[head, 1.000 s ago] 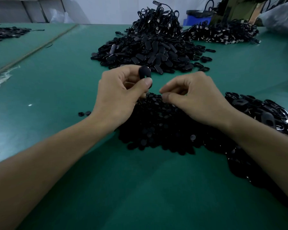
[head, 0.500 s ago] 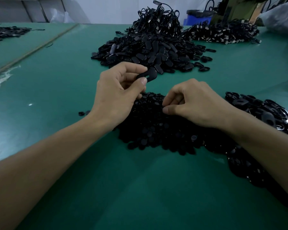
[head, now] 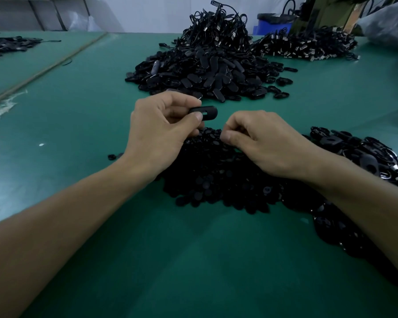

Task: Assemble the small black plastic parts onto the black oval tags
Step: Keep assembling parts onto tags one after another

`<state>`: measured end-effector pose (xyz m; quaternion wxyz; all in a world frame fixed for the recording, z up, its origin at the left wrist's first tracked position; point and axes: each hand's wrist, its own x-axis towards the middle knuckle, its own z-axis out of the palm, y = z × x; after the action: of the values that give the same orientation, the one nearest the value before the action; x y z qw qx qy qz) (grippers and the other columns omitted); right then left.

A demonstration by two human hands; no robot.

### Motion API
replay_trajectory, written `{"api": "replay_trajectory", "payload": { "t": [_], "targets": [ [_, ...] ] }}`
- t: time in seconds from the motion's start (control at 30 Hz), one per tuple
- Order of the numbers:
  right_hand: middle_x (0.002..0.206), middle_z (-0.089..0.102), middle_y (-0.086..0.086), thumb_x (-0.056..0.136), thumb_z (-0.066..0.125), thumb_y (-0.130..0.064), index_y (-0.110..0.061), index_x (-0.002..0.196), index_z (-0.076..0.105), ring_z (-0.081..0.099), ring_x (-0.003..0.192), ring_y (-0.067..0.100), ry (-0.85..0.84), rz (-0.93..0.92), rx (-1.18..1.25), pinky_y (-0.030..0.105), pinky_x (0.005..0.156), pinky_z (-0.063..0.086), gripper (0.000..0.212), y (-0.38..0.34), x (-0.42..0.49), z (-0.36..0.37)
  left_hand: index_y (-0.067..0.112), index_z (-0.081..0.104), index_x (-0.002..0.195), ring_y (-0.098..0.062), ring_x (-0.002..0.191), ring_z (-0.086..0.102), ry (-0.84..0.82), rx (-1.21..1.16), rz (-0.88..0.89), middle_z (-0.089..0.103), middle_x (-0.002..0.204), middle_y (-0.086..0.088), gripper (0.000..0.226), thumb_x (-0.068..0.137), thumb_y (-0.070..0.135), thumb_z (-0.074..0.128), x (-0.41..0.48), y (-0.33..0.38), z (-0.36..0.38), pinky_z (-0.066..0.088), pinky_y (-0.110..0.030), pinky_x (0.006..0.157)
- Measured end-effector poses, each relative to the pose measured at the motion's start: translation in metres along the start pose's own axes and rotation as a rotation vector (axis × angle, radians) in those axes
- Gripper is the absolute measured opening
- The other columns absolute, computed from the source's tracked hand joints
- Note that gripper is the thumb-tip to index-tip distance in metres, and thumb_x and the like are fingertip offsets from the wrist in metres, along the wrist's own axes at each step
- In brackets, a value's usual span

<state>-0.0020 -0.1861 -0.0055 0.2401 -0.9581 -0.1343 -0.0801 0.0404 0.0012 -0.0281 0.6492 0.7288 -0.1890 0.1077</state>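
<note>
My left hand (head: 157, 130) pinches a black oval tag (head: 207, 113) between thumb and forefinger, held flat with its free end pointing right, above the near pile. My right hand (head: 262, 141) rests with curled fingers on the pile of small black plastic parts (head: 216, 177), thumb and fingertips pressed together at the pile's top; whether a part sits between them is hidden. The tag and the right hand are a short gap apart.
A big heap of black oval tags (head: 205, 72) lies further back on the green table (head: 78, 99), with a mound of corded pieces (head: 218, 26) behind it and another (head: 308, 47) to its right. Tags with metal rings (head: 365, 154) lie at the right edge.
My left hand has turned the tag from upright to lying flat and lowered it slightly. My right hand has dropped onto the small-parts pile and closed its fingertips there.
</note>
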Motion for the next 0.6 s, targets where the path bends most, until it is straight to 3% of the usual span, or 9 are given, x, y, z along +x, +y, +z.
{"api": "replay_trajectory", "payload": {
  "t": [0.2,0.4,0.6],
  "targets": [
    [0.076,0.063,-0.012,0.098,0.060,-0.031,-0.024,0.086,0.064,0.055,0.070,-0.007,0.082,0.000,0.102,0.007,0.064,0.040,0.015,0.0001,-0.0001,-0.0008,0.023,0.073,0.092,-0.014,0.076,0.076,0.002,-0.015,-0.007,0.078,0.080,0.003,0.022,0.088,0.002,0.073,-0.0005,0.0011,0.0007,0.058,-0.020,0.069],
    [0.069,0.072,-0.004,0.089,0.074,-0.029,-0.023,0.083,0.069,0.067,0.064,0.004,0.162,-0.003,0.272,0.019,0.066,0.054,0.010,0.0007,-0.0007,-0.0007,0.024,0.073,0.091,-0.015,0.075,0.076,-0.017,0.004,-0.025,0.078,0.079,0.001,0.022,0.088,0.002,0.073,-0.0007,0.0017,-0.0001,0.058,-0.021,0.069],
    [0.066,0.073,-0.005,0.082,0.080,-0.032,-0.018,0.076,0.066,0.068,0.058,0.009,0.221,0.009,0.391,0.017,0.059,0.053,0.021,-0.0016,-0.0019,-0.0021,0.024,0.074,0.093,-0.016,0.075,0.076,-0.024,0.026,-0.037,0.078,0.079,0.002,0.020,0.088,0.004,0.075,-0.0012,0.0021,-0.0008,0.059,-0.023,0.070]
  ]
}}
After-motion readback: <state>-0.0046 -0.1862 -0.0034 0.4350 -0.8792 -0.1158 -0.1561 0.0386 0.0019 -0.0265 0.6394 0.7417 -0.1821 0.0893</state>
